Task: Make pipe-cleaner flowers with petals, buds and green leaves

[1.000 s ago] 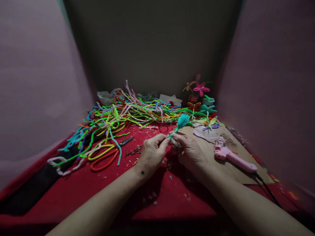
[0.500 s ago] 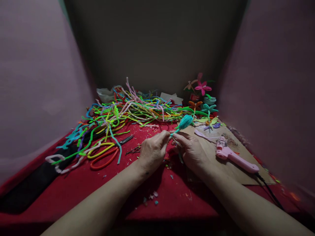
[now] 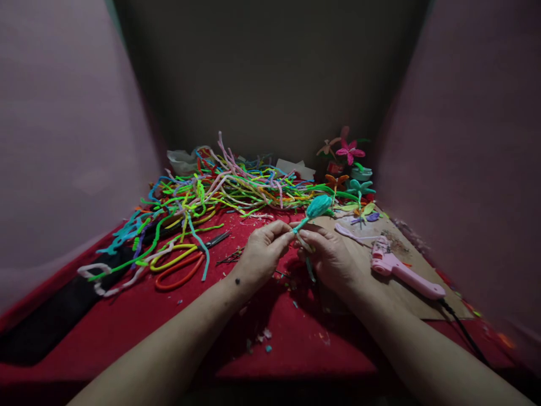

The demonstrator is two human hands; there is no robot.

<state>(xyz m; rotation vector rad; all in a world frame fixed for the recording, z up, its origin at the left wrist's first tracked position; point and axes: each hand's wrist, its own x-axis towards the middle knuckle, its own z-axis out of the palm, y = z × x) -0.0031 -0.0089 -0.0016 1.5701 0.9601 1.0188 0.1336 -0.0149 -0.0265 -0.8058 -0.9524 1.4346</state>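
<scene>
Pinching is done by L hand (image 3: 267, 248) & R hand (image 3: 333, 256), each grip clamped on stem (image 3: 301, 224) of teal pipe-cleaner bud (image 3: 319, 207), held above worktop (image 3: 304, 344). Stem shd be kept still, any twists snug.

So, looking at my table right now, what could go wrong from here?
Possibly three things. The thin stem of the teal bud, pinched by your left hand and right hand, could bend or slip. The pink glue gun lies near your right forearm; I can't tell if it's hot, but a sideways move might bump it. A light-blue strand crosses the scissors, so lifting them could drag it along.
</scene>
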